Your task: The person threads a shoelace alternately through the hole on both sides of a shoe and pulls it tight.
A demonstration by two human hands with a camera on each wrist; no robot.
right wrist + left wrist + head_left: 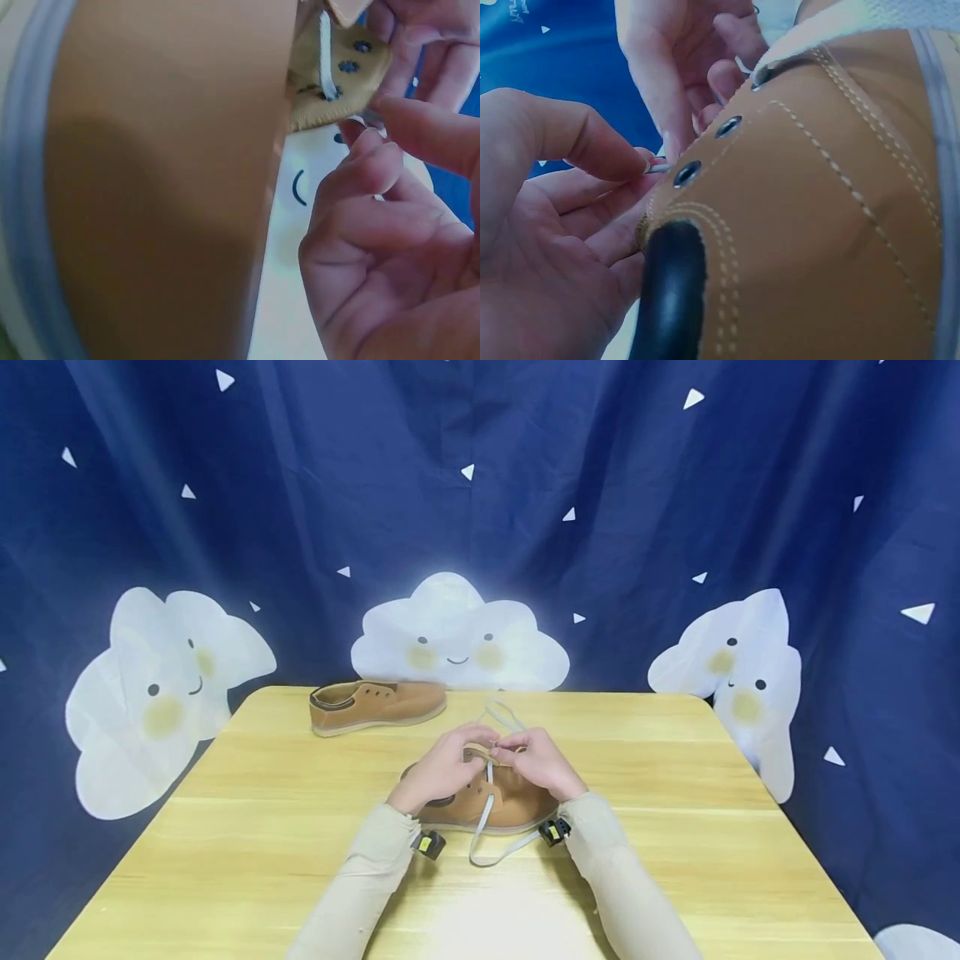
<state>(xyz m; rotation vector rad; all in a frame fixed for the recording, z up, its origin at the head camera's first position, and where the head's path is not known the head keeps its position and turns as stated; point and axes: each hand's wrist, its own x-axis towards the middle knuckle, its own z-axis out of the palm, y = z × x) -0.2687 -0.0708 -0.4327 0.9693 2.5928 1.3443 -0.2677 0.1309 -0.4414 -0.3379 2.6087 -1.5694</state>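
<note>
A brown shoe (517, 797) lies side-on on the table between the two hands. Its light-grey shoelace (484, 818) is partly threaded; one length loops down in front of the shoe, another rises behind the hands. The left hand (442, 766) is at the opening side and pinches a thin lace end between thumb and finger, beside the eyelets (688, 174). From the toe side, the right hand (540, 762) reaches over with curled fingers, pinching at the lace near the edge of the eyelet flap (341, 71). Fingers partly hide the lace there.
Another brown shoe (382, 703), with no lace visible in its eyelets, stands at the back left of the wooden table (675, 860). Behind the table hangs a dark blue curtain (525, 427) with white clouds and triangles.
</note>
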